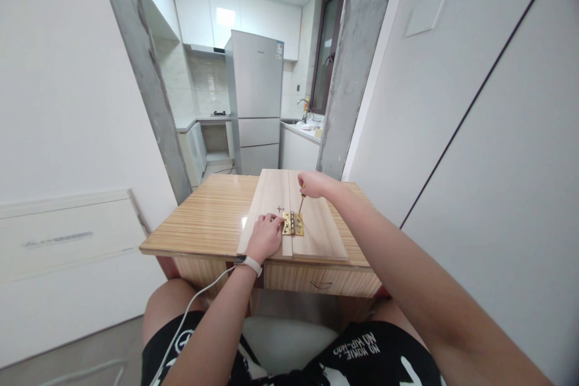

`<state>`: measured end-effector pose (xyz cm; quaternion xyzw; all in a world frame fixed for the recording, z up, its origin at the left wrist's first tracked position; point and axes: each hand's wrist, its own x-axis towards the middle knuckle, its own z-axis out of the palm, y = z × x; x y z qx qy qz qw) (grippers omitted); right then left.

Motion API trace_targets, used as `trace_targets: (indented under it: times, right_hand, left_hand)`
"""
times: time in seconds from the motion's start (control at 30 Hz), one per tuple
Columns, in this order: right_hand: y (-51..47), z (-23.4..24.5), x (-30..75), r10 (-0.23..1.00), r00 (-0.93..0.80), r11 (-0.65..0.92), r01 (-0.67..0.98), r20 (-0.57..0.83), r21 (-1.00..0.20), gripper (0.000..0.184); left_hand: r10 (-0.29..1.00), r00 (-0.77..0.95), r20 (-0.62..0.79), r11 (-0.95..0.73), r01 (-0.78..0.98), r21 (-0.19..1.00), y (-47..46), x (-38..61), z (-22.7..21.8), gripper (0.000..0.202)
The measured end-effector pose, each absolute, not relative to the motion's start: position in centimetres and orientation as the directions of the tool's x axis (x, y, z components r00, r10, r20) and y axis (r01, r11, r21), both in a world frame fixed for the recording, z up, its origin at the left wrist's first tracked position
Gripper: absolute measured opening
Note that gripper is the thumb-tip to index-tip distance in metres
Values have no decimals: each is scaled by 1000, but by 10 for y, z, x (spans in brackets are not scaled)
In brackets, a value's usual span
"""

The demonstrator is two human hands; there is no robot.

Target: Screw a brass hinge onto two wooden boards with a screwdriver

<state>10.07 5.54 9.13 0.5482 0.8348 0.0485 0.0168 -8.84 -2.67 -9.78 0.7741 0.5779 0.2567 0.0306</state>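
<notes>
Two light wooden boards (316,229) lie side by side on a striped wooden table (208,217). A brass hinge (293,224) sits across the seam between them. My left hand (265,236) rests on the left board, its fingers curled against the hinge's left edge. My right hand (312,184) is closed around the handle of a screwdriver (301,202), held almost upright with its tip down on the hinge's right leaf. A small screw or mark lies on the board just above the hinge.
The table has a drawer (321,283) in front, above my knees. A white cable (190,313) runs from my left wrist down over my leg. Beyond stand two grey pillars, a fridge (256,108) and kitchen counters. A white panel (67,235) leans at the left wall.
</notes>
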Motion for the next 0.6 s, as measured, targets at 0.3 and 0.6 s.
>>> trace_targets:
  times: [0.3, 0.6]
  right_hand:
    - [50, 96, 99, 959, -281, 282, 958, -32, 48, 46]
    - [54, 93, 99, 923, -383, 378, 920, 36, 106, 28]
  left_hand:
    - [903, 202, 379, -342, 872, 351, -25, -88, -100, 37]
    - [901, 201, 385, -344, 871, 350, -24, -88, -101, 36]
